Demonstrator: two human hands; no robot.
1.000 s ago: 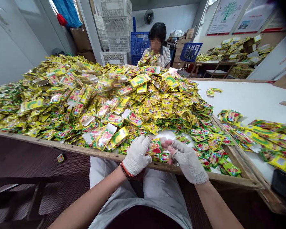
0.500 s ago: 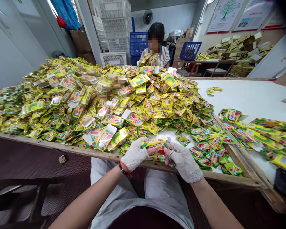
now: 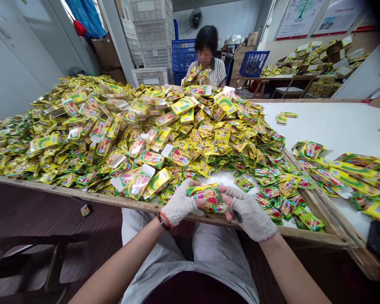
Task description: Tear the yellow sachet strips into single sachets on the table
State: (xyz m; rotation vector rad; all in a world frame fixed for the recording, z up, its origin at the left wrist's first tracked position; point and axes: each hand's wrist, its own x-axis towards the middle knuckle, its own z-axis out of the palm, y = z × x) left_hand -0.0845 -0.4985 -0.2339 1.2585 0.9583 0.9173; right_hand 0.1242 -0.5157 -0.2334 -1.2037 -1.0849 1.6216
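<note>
A small yellow-green printed carton is held over the table's near edge, its broad printed face toward me. My left hand, in a white fingerless glove, is closed around the left end of the carton, thumb across its front. My right hand, gloved the same way, has its bare fingertips closed at the carton's right end; the exact contact is partly hidden. Close to my right hand lie loose green sachets. Behind my left hand, a carton with a raised white flap leans on the heap.
A large heap of yellow sachets and cartons covers the table. A wooden rim borders it; a divider separates more cartons at right. Another person sits opposite. One small packet lies on the floor.
The carton has turned so its broad face shows more fully, and the white flap at its right end no longer shows. My right hand has shifted slightly right.
</note>
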